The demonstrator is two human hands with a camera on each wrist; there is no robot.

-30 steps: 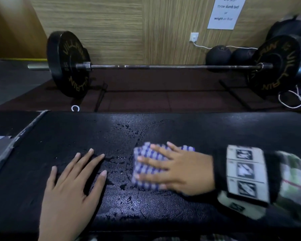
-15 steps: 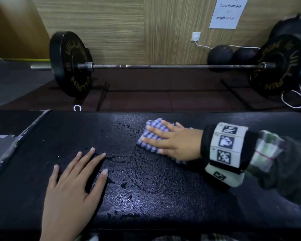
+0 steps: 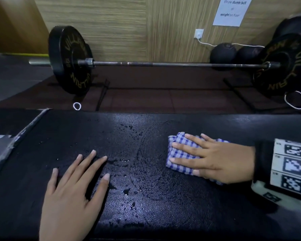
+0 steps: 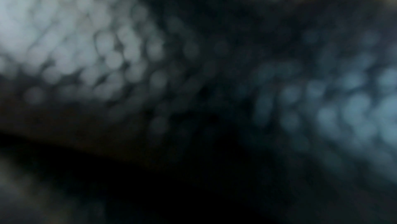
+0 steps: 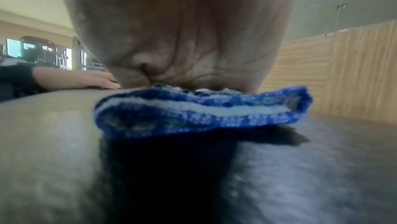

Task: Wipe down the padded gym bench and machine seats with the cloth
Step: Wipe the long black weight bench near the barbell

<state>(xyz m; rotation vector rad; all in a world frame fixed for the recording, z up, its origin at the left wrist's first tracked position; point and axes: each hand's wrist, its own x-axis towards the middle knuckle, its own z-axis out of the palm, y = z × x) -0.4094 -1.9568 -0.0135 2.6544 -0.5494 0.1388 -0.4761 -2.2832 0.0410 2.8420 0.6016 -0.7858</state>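
A black padded bench [image 3: 146, 202] fills the lower half of the head view, its middle wet with droplets and wipe streaks. A folded blue-and-white checked cloth [image 3: 179, 154] lies on the right part of the pad. My right hand [image 3: 210, 157] presses flat on the cloth with straight, spread fingers. In the right wrist view the palm [image 5: 182, 32] sits on the cloth's folded edge [image 5: 201, 112]. My left hand [image 3: 73, 193] rests flat on the pad at lower left, fingers spread, holding nothing. The left wrist view is dark and blurred.
A loaded barbell [image 3: 163, 64] lies on the floor beyond the bench, with black plates at left [image 3: 69, 60] and right [image 3: 283, 65]. Dark balls [image 3: 222, 54] sit by the wooden wall. A seam [image 3: 24, 131] runs along the bench's left end.
The right hand slid the cloth away from me toward the far edge, then back to the right and slightly nearer. The left hand stayed in place.
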